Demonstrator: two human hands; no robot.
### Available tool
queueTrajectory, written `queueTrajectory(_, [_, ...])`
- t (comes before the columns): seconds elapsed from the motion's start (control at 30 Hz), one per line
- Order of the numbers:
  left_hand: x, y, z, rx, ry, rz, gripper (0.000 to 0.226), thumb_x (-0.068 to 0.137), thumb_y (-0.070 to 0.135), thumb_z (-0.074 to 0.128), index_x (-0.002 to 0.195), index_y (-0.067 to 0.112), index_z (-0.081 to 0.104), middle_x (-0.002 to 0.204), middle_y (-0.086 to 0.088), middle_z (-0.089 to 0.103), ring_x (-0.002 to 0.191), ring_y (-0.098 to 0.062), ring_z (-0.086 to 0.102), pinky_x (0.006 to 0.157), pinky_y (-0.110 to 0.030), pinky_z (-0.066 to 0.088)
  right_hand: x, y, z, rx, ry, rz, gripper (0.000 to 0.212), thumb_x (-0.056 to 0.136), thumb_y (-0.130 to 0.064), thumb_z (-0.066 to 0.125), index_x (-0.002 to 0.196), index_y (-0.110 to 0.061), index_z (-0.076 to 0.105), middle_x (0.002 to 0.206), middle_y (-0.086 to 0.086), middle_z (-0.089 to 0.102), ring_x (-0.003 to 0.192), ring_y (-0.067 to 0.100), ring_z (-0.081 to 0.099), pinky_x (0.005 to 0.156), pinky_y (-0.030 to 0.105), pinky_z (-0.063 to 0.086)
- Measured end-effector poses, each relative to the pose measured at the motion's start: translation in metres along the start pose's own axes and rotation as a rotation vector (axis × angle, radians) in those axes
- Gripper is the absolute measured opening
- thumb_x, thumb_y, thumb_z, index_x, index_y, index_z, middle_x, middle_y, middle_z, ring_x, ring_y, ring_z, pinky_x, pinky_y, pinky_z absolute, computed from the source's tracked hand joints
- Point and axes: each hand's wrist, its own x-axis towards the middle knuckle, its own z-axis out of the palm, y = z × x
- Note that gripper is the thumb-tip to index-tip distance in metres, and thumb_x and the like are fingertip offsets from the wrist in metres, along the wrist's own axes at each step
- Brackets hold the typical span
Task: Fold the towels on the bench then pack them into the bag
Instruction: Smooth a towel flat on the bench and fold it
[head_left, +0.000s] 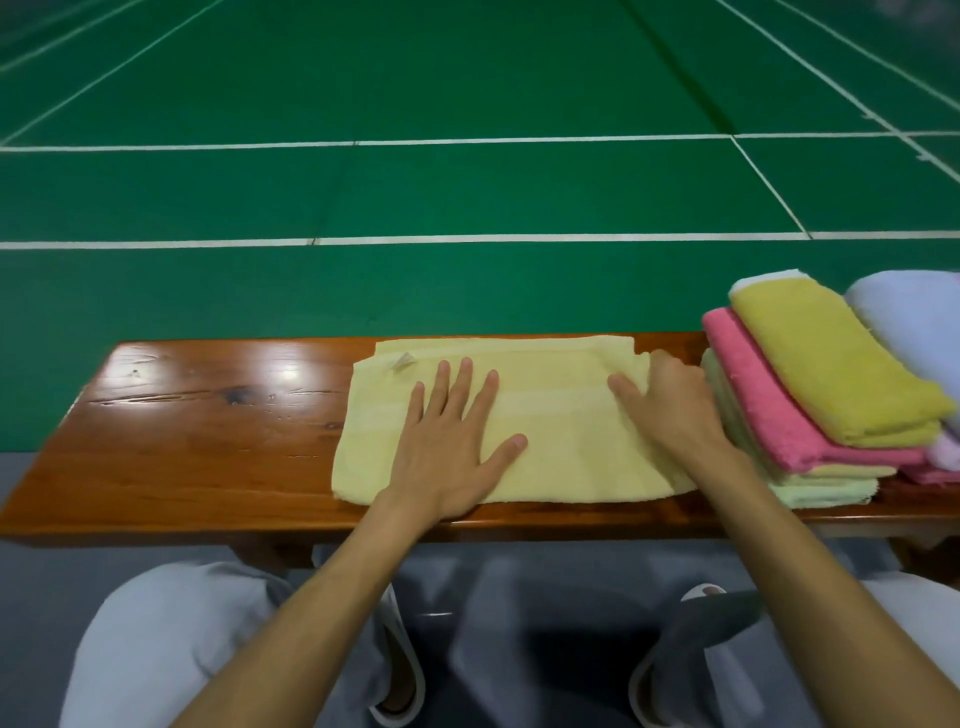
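In the head view the pale yellow towel (561, 441) lies part-folded on the middle of the desk (208, 415). The left grip (457, 431) presses it flat with fingers spread, and the right grip (670, 405) curls round its right end. Folding looks midway, so that end probably needs carrying across with the edges matched; folded towels (810, 395) are stacked at the desk's right end, and no bag shows.

Green court floor (467, 78); white slippers (397, 623).
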Motion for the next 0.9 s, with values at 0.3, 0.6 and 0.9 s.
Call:
queueTrajectory(0.3, [0.006, 0.039, -0.04, -1.276, -0.073, -0.137, 0.088, 0.086, 0.083, 0.033, 0.161, 0.038, 0.026, 0.168, 0.016, 0.023, 0.155, -0.004, 0.015, 0.127, -0.033, 0.011, 0.009, -0.037, -0.058, 0.713, -0.093, 0.037, 0.057, 0.093, -0.014, 0.07, 0.141, -0.028, 0.044, 0.127, 0.004, 0.061, 0.101, 0.018, 0.067, 0.078, 0.041, 0.058])
queueTrajectory(0.6, [0.005, -0.008, -0.076, -2.208, -0.238, -0.301, 0.042, 0.098, 0.035, 0.048, 0.114, 0.008, 0.076, 0.109, -0.018, 0.073, 0.097, -0.036, 0.072, 0.088, -0.047, 0.059, -0.038, -0.135, -0.009, 0.942, -0.569, -0.198, 0.081, 0.101, -0.017, 0.062, 0.16, -0.038, 0.012, 0.155, 0.004, 0.047, 0.069, 0.029, 0.075, 0.059, 0.034, 0.06])
queueTrajectory(0.9, [-0.014, -0.054, -0.061, -2.043, -0.288, -0.49, 0.098, 0.037, -0.007, 0.072, 0.134, 0.008, 0.062, 0.128, -0.017, 0.069, 0.111, -0.04, 0.069, 0.085, -0.048, 0.061, -0.02, -0.089, 0.013, 0.82, -0.221, -0.046, 0.053, 0.102, -0.029, 0.059, 0.15, -0.024, 0.036, 0.127, 0.004, 0.066, 0.055, 0.023, 0.069, 0.052, 0.031, 0.054])
